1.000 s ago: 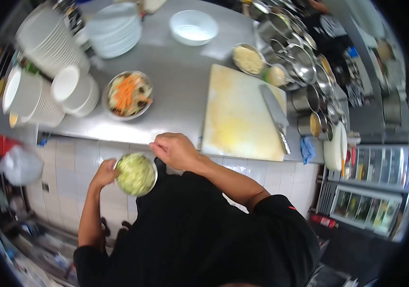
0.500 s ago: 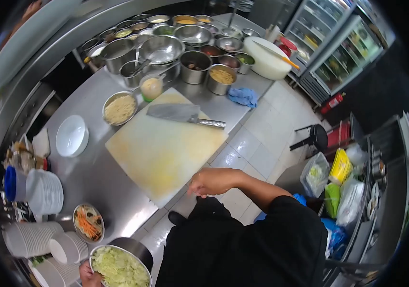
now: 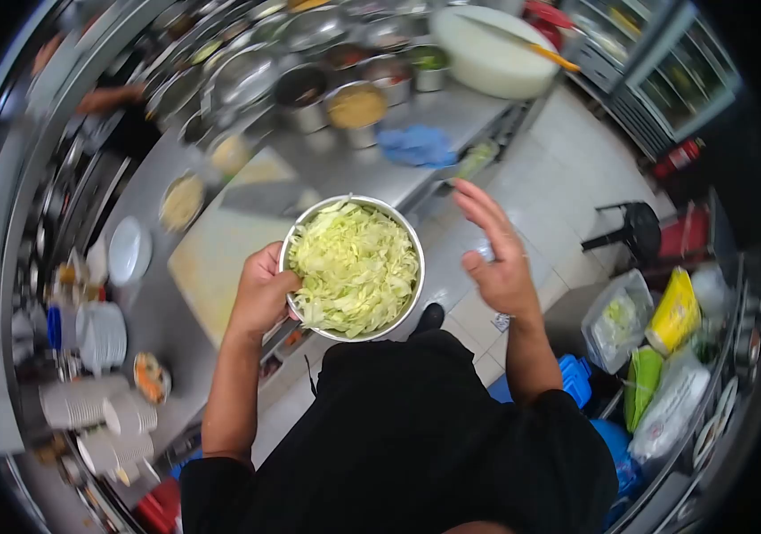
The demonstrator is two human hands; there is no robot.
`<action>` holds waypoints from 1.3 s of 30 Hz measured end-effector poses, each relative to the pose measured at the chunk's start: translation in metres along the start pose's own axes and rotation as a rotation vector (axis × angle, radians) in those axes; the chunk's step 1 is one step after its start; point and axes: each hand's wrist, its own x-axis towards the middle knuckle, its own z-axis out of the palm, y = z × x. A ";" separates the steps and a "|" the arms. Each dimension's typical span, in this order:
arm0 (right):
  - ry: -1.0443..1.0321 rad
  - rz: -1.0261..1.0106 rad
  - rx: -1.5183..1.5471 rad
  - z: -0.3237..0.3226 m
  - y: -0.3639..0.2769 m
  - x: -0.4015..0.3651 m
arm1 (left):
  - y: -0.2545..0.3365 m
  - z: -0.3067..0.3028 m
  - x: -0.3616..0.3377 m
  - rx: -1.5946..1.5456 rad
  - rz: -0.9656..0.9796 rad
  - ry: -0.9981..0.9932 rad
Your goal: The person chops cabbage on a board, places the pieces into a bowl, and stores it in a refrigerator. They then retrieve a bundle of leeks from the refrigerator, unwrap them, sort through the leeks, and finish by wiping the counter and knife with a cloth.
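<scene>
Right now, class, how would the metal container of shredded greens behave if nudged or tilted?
The metal container would probably keep its shape, being rigid-looking metal. The shredded greens, loose and heaped near the open top, could spill if it tips. Gripped at one side by the left hand, it may swing.

The round silver metal pot (image 3: 421,267) hides some fingers of the person's bare left hand (image 3: 267,289), part of the flat, off-white rectangular cutting board (image 3: 207,258) and, at ten o'clock from it, the handle end of the blurred, broad grey metal knife (image 3: 263,198). At eleven o'clock, the clustered silver steel bowls (image 3: 242,80) smear, the uppermost cut off, and a co-worker's blurred bare forearm (image 3: 112,98) meets them indistinctly at ten. At two, the grey glass-doored refrigerators (image 3: 685,76) lose their tops to the upper edge, contents too small to tell.
</scene>
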 end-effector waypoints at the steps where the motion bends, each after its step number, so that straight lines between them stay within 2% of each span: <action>1: -0.004 -0.078 -0.078 -0.019 0.004 0.003 | -0.004 0.029 0.022 0.017 0.007 -0.066; 3: -0.042 -0.153 -0.288 -0.055 0.011 0.009 | -0.013 0.094 0.062 0.111 0.034 -0.052; 6: -0.054 -0.193 -0.453 -0.101 0.056 0.004 | -0.029 0.181 0.124 0.202 0.117 -0.197; 8: -0.161 -0.057 -0.603 -0.138 0.077 -0.004 | -0.040 0.227 0.171 0.204 0.091 -0.277; 12: -0.105 0.133 -0.647 -0.208 0.124 -0.038 | -0.048 0.329 0.230 0.158 0.007 -0.439; 14: -0.097 0.224 -0.628 -0.241 0.158 -0.050 | -0.064 0.370 0.273 0.254 -0.036 -0.518; 16: -0.045 0.430 -0.506 -0.277 0.197 -0.051 | -0.082 0.414 0.318 0.308 -0.054 -0.587; 17: -0.026 0.441 -0.519 -0.297 0.213 -0.050 | -0.093 0.437 0.342 0.326 -0.065 -0.620; 19: 0.169 0.544 -0.404 -0.340 0.244 -0.045 | -0.110 0.485 0.390 0.311 -0.052 -0.672; 20: 0.314 0.529 -0.470 -0.358 0.269 -0.047 | -0.116 0.509 0.413 0.321 -0.048 -0.706; 21: 0.318 0.548 -0.481 -0.384 0.275 -0.042 | -0.110 0.537 0.424 0.330 -0.053 -0.734; 23: 0.472 0.702 -0.408 -0.433 0.285 -0.033 | -0.097 0.595 0.454 0.351 -0.068 -0.771; 24: 0.471 0.713 -0.411 -0.458 0.289 -0.027 | -0.091 0.621 0.470 0.371 -0.036 -0.810; 26: 0.592 0.375 -0.740 -0.503 0.304 -0.015 | -0.083 0.668 0.506 0.382 -0.005 -0.873; 27: 0.605 0.366 -0.729 -0.521 0.315 -0.014 | -0.081 0.691 0.523 0.399 0.001 -0.868; 29: 0.964 0.549 -0.506 -0.558 0.339 -0.018 | -0.076 0.734 0.556 0.405 0.004 -0.916; 31: 1.094 0.757 -0.503 -0.603 0.358 -0.025 | -0.068 0.778 0.591 0.389 -0.013 -0.941; 33: 1.169 0.806 -0.495 -0.640 0.400 -0.046 | -0.058 0.821 0.620 0.447 -0.029 -0.955; 34: 1.067 0.904 -0.501 -0.659 0.427 -0.063 | -0.059 0.841 0.638 0.427 -0.053 -0.960; 35: 1.068 0.896 -0.496 -0.677 0.449 -0.071 | -0.060 0.860 0.657 0.431 -0.045 -0.955; 37: 0.938 0.951 0.370 -0.720 0.488 -0.076 | -0.060 0.901 0.694 0.492 -0.075 -0.980; 39: 0.846 0.864 0.462 -0.762 0.525 -0.072 | -0.056 0.942 0.724 0.468 -0.101 -0.960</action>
